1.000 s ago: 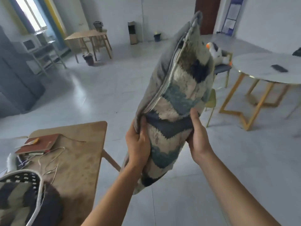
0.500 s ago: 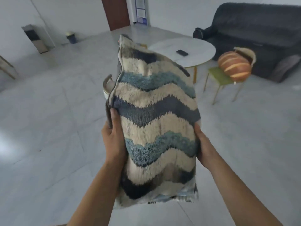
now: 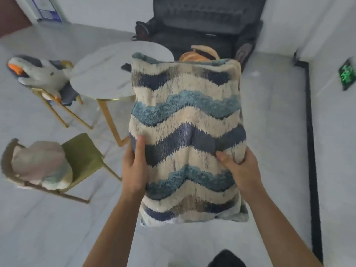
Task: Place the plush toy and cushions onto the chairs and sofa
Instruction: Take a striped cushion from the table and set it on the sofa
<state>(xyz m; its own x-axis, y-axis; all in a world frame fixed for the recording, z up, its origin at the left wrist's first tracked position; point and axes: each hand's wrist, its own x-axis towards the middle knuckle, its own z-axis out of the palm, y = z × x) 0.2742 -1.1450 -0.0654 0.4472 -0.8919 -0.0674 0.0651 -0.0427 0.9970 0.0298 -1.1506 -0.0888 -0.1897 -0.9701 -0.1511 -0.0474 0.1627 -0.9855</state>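
Both grips — left hand [image 3: 134,170], right hand [image 3: 240,170] — clasp the zigzag cushion [image 3: 186,132], which hides the sofa [image 3: 208,22] front.

Both hands, left hand [image 3: 134,168] and right hand [image 3: 240,170], clasp the upright zigzag cushion [image 3: 186,132] before the sofa [image 3: 204,24].

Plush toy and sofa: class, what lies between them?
In the head view, the round table lies between the plush toy on its chair and the sofa.
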